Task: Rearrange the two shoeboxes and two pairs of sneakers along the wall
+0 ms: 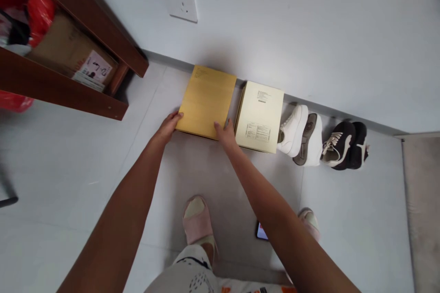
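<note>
Your left hand (167,129) and right hand (226,135) bracket a yellow box (205,100) on the floor (75,169) by the wall (309,32), beside a cream box (259,116), fingers (179,116) at its near corners, clamping or not, cannot tell.

Look at this, both bare arms were stretched out forward and down, the left arm (117,224) rising from the lower left, the right arm (271,192) from the lower right, closing in toward the middle! The left hand (167,128) was out front, its wrist (155,139) angled, its fingers (177,116) bunched and pointing right. The right hand (225,134) was level with it, well apart, its fingers (217,124) pointing up and spread from the thumb (228,123)!
</note>
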{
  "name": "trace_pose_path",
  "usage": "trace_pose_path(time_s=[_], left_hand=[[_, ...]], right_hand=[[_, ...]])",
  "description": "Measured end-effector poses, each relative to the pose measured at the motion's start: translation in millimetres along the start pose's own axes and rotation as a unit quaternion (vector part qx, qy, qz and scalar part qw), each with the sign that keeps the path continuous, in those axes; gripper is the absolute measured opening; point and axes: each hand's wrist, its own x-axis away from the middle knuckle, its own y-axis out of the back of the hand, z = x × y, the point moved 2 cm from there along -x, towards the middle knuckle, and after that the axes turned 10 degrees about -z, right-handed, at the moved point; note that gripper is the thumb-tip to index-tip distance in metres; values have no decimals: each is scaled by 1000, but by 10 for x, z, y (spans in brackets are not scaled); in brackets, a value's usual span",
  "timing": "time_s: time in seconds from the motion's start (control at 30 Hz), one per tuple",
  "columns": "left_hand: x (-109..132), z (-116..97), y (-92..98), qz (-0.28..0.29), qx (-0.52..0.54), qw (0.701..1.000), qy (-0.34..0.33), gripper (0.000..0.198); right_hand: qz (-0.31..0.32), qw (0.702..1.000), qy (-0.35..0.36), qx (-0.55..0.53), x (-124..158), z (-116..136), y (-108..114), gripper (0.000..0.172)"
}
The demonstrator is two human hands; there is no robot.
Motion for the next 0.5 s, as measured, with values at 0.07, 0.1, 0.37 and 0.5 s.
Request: trace_pose_path(time_s=[0.07, 0.1, 0.37, 0.5], left_hand=[[-36, 22, 22, 11, 21, 1000, 14, 51], [-48, 34, 22, 25, 31, 999, 15, 50], [-150, 131, -107, 76, 112, 991, 16, 36], [-178, 142, -122, 76, 128, 989, 24, 33]], right_hand=[[3, 1000, -18, -18, -54, -20, -55, 80], [4, 999, -28, -26, -79, -32, -78, 79], [16, 994, -74, -73, -191, -156, -211, 70], [17, 993, -72, -95, -188, -214, -268, 66]])
